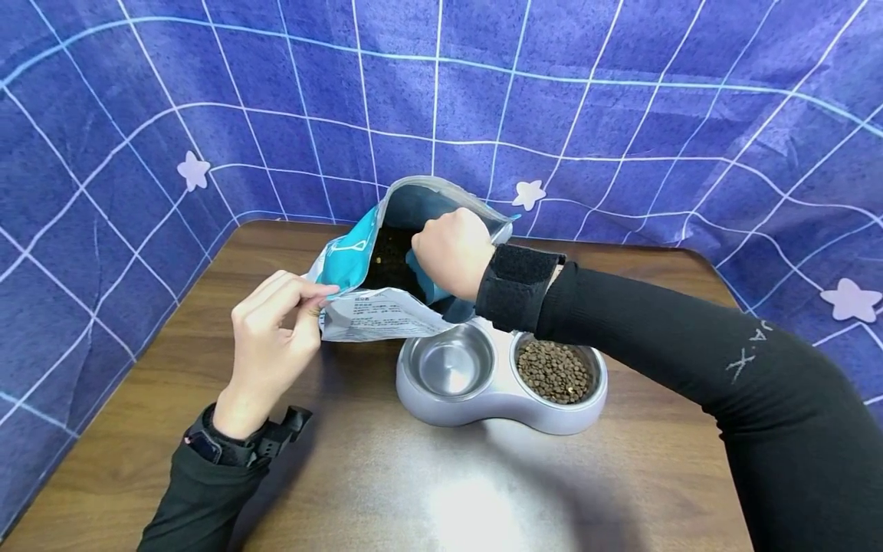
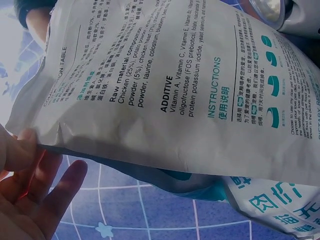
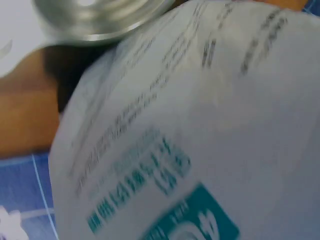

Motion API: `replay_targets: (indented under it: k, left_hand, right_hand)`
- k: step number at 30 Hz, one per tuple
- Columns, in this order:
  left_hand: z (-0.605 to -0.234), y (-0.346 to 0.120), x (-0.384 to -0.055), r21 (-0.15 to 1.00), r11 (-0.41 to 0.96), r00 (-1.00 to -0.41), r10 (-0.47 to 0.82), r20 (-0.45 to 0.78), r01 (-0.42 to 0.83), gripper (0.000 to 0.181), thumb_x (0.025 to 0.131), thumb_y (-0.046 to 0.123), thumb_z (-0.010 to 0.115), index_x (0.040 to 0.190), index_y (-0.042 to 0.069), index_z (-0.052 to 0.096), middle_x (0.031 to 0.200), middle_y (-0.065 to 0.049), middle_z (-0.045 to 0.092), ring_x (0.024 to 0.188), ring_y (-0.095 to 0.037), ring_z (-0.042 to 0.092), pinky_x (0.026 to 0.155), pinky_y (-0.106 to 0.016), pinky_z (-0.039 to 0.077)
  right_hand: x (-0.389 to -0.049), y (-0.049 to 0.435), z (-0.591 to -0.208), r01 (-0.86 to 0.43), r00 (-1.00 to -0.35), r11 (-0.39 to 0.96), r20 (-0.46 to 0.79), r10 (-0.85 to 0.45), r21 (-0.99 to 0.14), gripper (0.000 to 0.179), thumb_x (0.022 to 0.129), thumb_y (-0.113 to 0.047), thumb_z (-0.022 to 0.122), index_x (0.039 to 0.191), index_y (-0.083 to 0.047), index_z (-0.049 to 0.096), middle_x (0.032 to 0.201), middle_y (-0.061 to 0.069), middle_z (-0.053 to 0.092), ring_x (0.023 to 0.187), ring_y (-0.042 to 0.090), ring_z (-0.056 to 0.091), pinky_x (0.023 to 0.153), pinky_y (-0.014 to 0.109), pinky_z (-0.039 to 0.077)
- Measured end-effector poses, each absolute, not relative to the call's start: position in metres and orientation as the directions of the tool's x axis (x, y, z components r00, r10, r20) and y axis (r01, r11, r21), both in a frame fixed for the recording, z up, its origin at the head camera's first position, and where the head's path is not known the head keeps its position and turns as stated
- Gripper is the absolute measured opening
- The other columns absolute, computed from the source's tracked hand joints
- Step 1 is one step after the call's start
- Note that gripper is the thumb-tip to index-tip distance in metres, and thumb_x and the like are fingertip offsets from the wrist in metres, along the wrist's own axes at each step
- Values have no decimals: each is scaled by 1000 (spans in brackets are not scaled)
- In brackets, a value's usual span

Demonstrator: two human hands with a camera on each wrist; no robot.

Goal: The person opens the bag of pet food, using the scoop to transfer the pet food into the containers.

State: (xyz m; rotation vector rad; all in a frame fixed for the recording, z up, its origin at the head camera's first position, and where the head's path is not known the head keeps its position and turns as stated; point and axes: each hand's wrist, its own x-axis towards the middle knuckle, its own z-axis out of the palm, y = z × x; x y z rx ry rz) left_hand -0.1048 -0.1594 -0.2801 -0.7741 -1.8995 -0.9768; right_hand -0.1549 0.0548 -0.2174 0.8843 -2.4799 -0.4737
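Teal and white bag (image 1: 375, 316): on the table (image 1: 372, 475) behind the bowls, its mouth gaping toward the person, grey lining showing; the near edge overlaps the back of the stand (image 1: 451, 412) in the head view, and whether they touch I cannot tell
Left hand (image 1: 279, 330): thumb and forefinger pinch the bag's rim at its left corner; the left wrist view shows other fingers spread below that edge
Right hand (image 1: 455, 249): in the bag's mouth, curled round a blue thing, knuckles up, most of the fingers hidden from the head camera
Blue thing (image 1: 426, 280): under the right hand, inside the bag, only partly visible, so its full shape I cannot tell
Bag's contents (image 1: 389, 261): dark, with a few lighter bits, left of the right hand
Left bowl (image 1: 451, 360): steel, shiny bottom in view, set in the pale stand
Right bowl (image 1: 597, 376): steel, in the same stand, below the right forearm, holding brown kibble (image 1: 552, 372)
Sleeves (image 1: 641, 330): black, with a dark strap (image 1: 519, 287) round each wrist
Cloth (image 1: 414, 92): blue, white-gridded, hung behind the table, with pale stars (image 1: 529, 195)
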Motion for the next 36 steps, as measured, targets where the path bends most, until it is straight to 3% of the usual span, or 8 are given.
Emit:
replay_targets:
  k: [6, 20, 24, 29, 32, 36]
  left_hand:
    - [-281, -158, -106, 329, 505, -453, 141, 880, 798, 17, 82, -10, 55, 83, -3, 71, 69, -12, 63, 62, -15, 48, 58, -23, 33]
    - [-280, -158, -106, 326, 512, -451, 139, 882, 795, 16, 83, -7, 56, 83, -3, 71, 69, -11, 63, 62, -14, 47, 57, -24, 32]
    - [-279, -159, -106, 322, 511, -447, 140, 883, 797, 14, 83, -5, 57, 83, -3, 71, 69, -11, 63, 63, -16, 49, 59, -26, 34]
    - [-280, -159, -106, 321, 512, -445, 137, 885, 797, 15, 82, -6, 57, 82, -3, 71, 68, -11, 62, 62, -15, 49, 60, -23, 34]
    - [-280, -158, -105, 325, 511, -448, 135, 884, 796, 15, 81, -7, 57, 82, -3, 72, 67, -10, 62, 62, -15, 48, 60, -22, 34]
    - [-278, -160, -104, 320, 521, -448, 138, 883, 791, 16, 81, -8, 57, 82, -3, 72, 68, -11, 62, 63, -15, 49, 61, -22, 35]
  right_hand:
    - [-161, 54, -224, -527, -704, 753, 293, -647, 395, 31, 84, -1, 55, 60, -13, 68, 60, 5, 64, 56, 21, 62, 50, 38, 50]
    - [-174, 53, -218, -504, -826, 827, 140, -546, 250, 30, 94, -10, 48, 67, -12, 62, 68, 5, 63, 62, 23, 63, 53, 46, 52]
    - [-176, 50, -220, -520, -835, 832, 94, -543, 192, 32, 96, -12, 46, 64, -15, 50, 63, 2, 54, 59, 20, 56, 52, 42, 49]
    - [-176, 52, -222, -532, -833, 830, 74, -549, 165, 37, 98, -15, 45, 61, -17, 41, 57, -1, 38, 53, 17, 43, 48, 35, 36]
    - [-176, 53, -222, -531, -836, 833, 61, -545, 155, 37, 99, -17, 45, 62, -16, 43, 57, -1, 38, 53, 17, 44, 48, 35, 36]
    - [-177, 51, -220, -507, -856, 853, 44, -515, 122, 35, 100, -23, 46, 66, -15, 50, 61, 1, 47, 57, 19, 52, 50, 38, 44]
